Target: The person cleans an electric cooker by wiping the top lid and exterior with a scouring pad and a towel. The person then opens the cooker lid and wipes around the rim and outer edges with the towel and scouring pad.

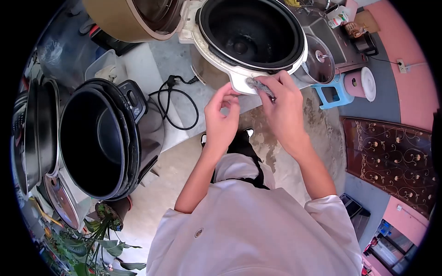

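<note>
An open cooker (pixel 237 69) with a white rim and a black inner pot (pixel 251 34) stands at the top centre, its gold lid (pixel 133 18) raised on the left. My right hand (pixel 283 103) pinches a small grey cloth (pixel 263 88) against the white front panel of the rim. My left hand (pixel 222 117) is at the panel's left corner, its fingertips touching the edge and its fingers curled with a gap between them. Whether the left hand grips the edge cannot be made out.
A black power cord (pixel 170 103) lies left of my hands. Further left stand a second cooker with a black pot (pixel 94 140) and several pans (pixel 41 133). A glass-lidded pot (pixel 320 60), a blue stool (pixel 332 94) and a sink (pixel 322 32) are to the right.
</note>
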{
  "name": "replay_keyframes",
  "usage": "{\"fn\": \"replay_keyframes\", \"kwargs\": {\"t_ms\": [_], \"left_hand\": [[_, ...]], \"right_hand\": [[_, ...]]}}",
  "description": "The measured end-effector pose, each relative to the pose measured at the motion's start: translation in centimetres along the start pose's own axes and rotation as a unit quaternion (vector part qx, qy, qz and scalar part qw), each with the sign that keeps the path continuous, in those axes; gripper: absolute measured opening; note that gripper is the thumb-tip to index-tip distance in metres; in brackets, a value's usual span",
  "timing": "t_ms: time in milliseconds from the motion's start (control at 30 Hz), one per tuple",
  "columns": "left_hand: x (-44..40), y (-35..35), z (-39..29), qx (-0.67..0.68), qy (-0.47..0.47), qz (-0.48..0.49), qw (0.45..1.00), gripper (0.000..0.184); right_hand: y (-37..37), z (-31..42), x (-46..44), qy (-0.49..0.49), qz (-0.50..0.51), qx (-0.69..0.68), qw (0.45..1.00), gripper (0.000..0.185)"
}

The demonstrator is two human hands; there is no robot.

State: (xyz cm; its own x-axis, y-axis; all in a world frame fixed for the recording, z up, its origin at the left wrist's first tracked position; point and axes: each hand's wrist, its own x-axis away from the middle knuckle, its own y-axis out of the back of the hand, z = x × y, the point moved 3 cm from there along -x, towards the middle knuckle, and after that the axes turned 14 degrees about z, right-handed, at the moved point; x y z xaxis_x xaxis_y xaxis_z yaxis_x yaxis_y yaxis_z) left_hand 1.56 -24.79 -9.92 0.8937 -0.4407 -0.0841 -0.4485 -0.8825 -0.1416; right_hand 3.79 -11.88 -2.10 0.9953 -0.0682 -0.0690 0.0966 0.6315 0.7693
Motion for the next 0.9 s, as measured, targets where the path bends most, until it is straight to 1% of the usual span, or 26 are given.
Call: {"fn": "replay_keyframes", "kwargs": {"t_ms": [67, 133, 200, 333, 400, 467, 533, 567, 633, 667, 733, 800, 833, 867, 900], "left_hand": [[0.0, 0.0, 0.3, 0.006, 0.012, 0.025, 1.000, 0.035], [0.2, 0.1, 0.6, 0.008, 0.001, 0.037, 0.999, 0.035], [0.0, 0.5, 0.9, 0.030, 0.026, 0.062, 0.997, 0.036], [-0.5, 0.7, 0.9, 0.025, 0.010, 0.077, 0.997, 0.035], [-0.8, 1.0, 1.0, 0.032, -0.007, 0.091, 0.995, 0.034], [-0.9, 1.1, 1.2, 0.037, -0.003, 0.101, 0.994, 0.034], [-0.9, 1.2, 0.9, 0.070, 0.041, 0.090, 0.993, 0.034], [-0.9, 1.2, 0.7, 0.072, 0.031, 0.106, 0.991, 0.035], [-0.6, 1.3, 0.7, 0.057, 0.030, 0.107, 0.992, 0.035], [-0.7, 1.4, 0.9, 0.044, 0.028, 0.104, 0.993, 0.036], [-0.6, 1.6, 1.2, 0.045, 0.028, 0.109, 0.993, 0.036], [-0.8, 1.6, 1.3, 0.064, 0.024, 0.132, 0.989, 0.037], [-1.1, 1.6, 1.2, 0.066, 0.020, 0.132, 0.989, 0.037], [-0.9, 1.6, 1.2, 0.076, 0.031, 0.140, 0.987, 0.038], [-0.7, 1.6, 1.2, 0.086, 0.042, 0.149, 0.984, 0.038]], "right_hand": [[-0.6, 0.5, 0.2, 0.022, -0.019, 0.033, 0.999, 0.029], [-2.1, 2.1, -1.0, 0.047, -0.030, 0.053, 0.997, 0.025], [-2.1, 2.5, -1.4, 0.029, -0.030, 0.053, 0.998, 0.024], [-1.1, 0.9, 0.7, -0.035, -0.057, 0.061, 0.996, 0.025], [-1.6, 1.0, 0.9, -0.032, -0.095, 0.067, 0.993, 0.024], [-2.5, 2.3, -0.8, 0.000, -0.096, 0.081, 0.992, 0.025], [-2.7, 2.7, -1.5, 0.002, -0.087, 0.101, 0.991, 0.026], [-2.4, 2.4, -1.1, -0.003, -0.090, 0.101, 0.991, 0.026], [-1.4, 1.1, 0.0, -0.047, -0.103, 0.085, 0.990, 0.024], [-0.7, 0.6, 0.6, -0.095, -0.087, 0.067, 0.989, 0.022], [-1.3, 1.0, 0.6, -0.070, -0.118, 0.102, 0.985, 0.021], [-2.7, 2.4, -0.5, -0.024, -0.126, 0.078, 0.989, 0.027], [-3.5, 3.4, -1.0, -0.002, -0.124, 0.069, 0.990, 0.026], [-4.1, 3.7, -1.4, -0.003, -0.101, 0.070, 0.992, 0.027], [-3.9, 3.6, -1.2, -0.004, -0.100, 0.054, 0.993, 0.027]]}}
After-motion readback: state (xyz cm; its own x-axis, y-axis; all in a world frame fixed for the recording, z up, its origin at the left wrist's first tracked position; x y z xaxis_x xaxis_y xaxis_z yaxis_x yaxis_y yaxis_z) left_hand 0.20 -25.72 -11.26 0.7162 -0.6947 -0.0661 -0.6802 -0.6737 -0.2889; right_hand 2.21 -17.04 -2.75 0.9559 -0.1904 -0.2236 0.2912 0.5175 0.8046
